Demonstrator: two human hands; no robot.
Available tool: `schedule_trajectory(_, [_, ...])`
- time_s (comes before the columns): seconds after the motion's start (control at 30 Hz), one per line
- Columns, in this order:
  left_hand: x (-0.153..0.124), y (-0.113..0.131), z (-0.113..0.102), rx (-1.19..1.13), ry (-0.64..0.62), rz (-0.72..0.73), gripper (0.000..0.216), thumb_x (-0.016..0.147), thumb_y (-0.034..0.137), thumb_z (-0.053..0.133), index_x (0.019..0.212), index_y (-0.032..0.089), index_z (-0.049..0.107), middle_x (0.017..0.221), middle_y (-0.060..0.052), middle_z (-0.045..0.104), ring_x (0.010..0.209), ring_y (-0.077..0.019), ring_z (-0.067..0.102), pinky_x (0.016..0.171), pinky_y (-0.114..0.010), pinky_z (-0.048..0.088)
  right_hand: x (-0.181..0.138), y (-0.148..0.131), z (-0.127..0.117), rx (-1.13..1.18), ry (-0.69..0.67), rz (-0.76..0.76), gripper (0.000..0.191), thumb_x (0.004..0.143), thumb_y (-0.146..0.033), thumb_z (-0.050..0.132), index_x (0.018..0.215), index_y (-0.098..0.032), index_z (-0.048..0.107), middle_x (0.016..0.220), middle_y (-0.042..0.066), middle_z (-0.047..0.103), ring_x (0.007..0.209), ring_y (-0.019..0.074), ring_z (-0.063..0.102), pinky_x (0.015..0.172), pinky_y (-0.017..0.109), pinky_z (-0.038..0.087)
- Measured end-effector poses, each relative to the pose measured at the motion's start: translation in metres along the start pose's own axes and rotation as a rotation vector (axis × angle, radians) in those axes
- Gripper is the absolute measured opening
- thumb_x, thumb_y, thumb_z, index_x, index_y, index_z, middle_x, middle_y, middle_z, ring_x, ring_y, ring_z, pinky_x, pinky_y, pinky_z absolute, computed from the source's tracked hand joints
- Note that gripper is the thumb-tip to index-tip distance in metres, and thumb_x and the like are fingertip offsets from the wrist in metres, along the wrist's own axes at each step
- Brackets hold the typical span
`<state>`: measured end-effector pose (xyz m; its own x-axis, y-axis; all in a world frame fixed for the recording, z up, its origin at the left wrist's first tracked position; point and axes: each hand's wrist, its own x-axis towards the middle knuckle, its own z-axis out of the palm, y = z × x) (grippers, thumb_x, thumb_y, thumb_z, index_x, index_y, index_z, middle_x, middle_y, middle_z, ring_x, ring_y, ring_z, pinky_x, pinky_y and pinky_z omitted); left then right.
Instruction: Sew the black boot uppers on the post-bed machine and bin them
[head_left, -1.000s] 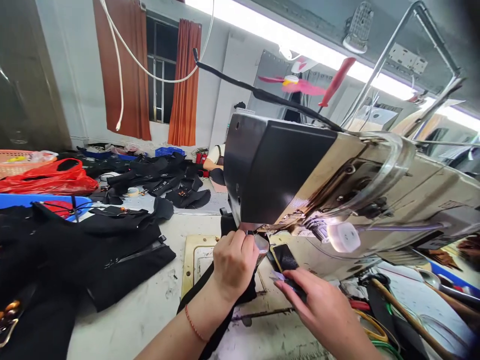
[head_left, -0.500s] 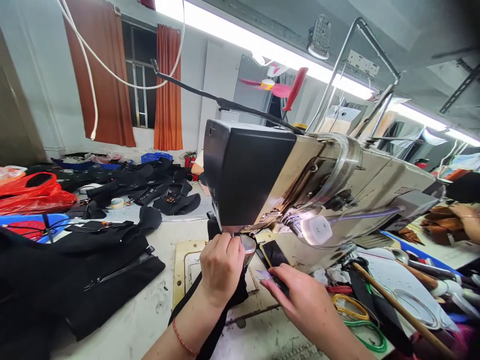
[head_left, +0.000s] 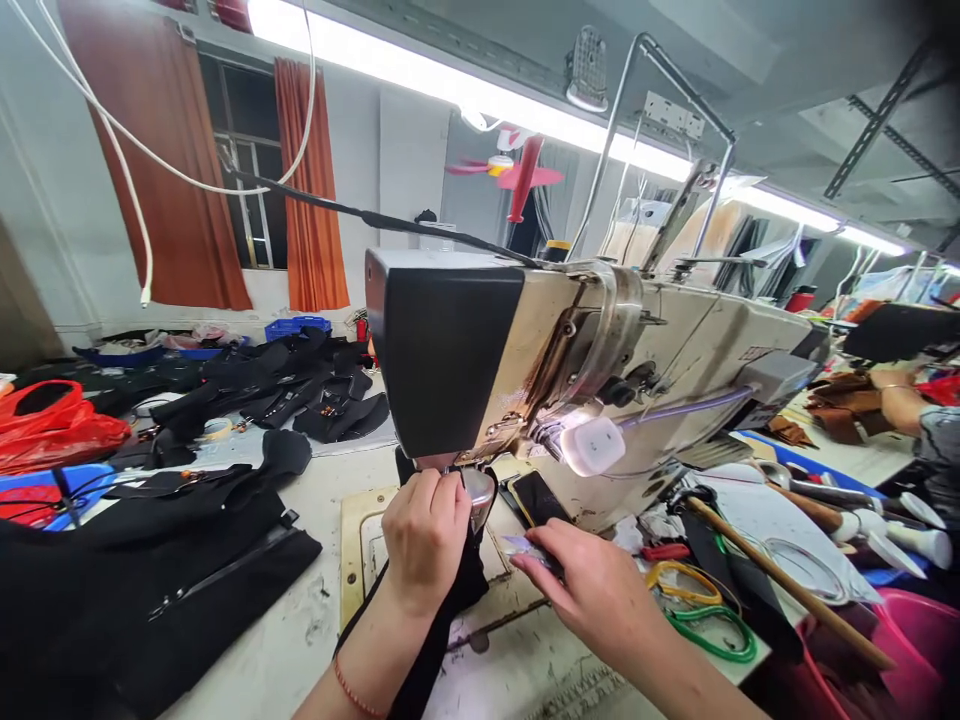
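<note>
My left hand [head_left: 424, 535] is closed round a black strap of fabric [head_left: 442, 620] right under the head of the sewing machine [head_left: 570, 360], at the needle. The strap runs back along my left forearm to the table's front edge. My right hand [head_left: 585, 590] lies just to the right on the machine bed, fingers pinched on a small thin tool [head_left: 525, 546] whose pale tip points toward the needle. A phone [head_left: 536, 495] rests on the bed behind my right hand.
Black garment pieces [head_left: 150, 570] are piled at the left, more [head_left: 300, 385] further back. A red plastic bag [head_left: 52, 425] sits far left. Green and yellow cords [head_left: 701, 620] and a wooden stick [head_left: 787, 585] lie right. Another person's arm [head_left: 907, 405] shows at the far right.
The view has swung to the right, so the machine and hands sit further left in the picture. Both hands keep their hold at the needle; the right side of the bench has come into sight.
</note>
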<state>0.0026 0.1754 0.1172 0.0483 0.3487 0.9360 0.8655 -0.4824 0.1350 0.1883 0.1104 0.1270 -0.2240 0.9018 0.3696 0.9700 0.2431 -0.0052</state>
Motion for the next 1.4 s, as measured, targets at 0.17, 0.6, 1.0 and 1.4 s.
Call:
schedule_trajectory(0.17, [0.000, -0.001, -0.001, 0.002, -0.012, 0.017, 0.021, 0.089, 0.012, 0.053, 0.073, 0.019, 0.064, 0.060, 0.001, 0.052, 0.057, -0.0149, 0.049, 0.057, -0.029, 0.033, -0.001, -0.002, -0.003, 0.003, 0.008, -0.006, 0.026, 0.092, -0.040, 0.052, 0.079, -0.022, 0.065, 0.072, 0.002, 0.066, 0.063, 0.0190, 0.068, 0.051, 0.026, 0.038])
schedule_trajectory(0.6, [-0.001, -0.001, -0.001, 0.003, -0.005, 0.037, 0.018, 0.089, 0.012, 0.054, 0.076, 0.018, 0.064, 0.061, 0.001, 0.052, 0.058, -0.0147, 0.050, 0.058, -0.028, 0.034, 0.002, -0.004, -0.008, 0.048, -0.051, 0.063, 0.025, 0.093, -0.039, 0.052, 0.085, -0.021, 0.067, 0.076, 0.003, 0.064, 0.070, 0.0208, 0.067, 0.055, 0.027, 0.038])
schedule_trajectory(1.0, [0.002, 0.002, -0.002, 0.048, 0.002, 0.032, 0.023, 0.089, 0.011, 0.052, 0.069, 0.018, 0.062, 0.059, 0.001, 0.050, 0.056, -0.0143, 0.048, 0.056, -0.028, 0.034, 0.001, -0.001, -0.008, 0.021, -0.017, 0.048, 0.025, 0.092, -0.040, 0.054, 0.084, -0.020, 0.067, 0.075, 0.003, 0.064, 0.068, 0.0200, 0.067, 0.053, 0.027, 0.036])
schedule_trajectory(1.4, [-0.001, -0.002, 0.000, 0.017, -0.019, 0.034, 0.019, 0.090, 0.013, 0.051, 0.077, 0.018, 0.064, 0.062, 0.001, 0.053, 0.058, -0.0147, 0.052, 0.057, -0.028, 0.035, 0.014, -0.008, -0.012, 0.108, 0.085, 0.013, 0.027, 0.092, -0.040, 0.053, 0.076, -0.021, 0.063, 0.073, 0.001, 0.064, 0.062, 0.0157, 0.062, 0.053, 0.025, 0.036])
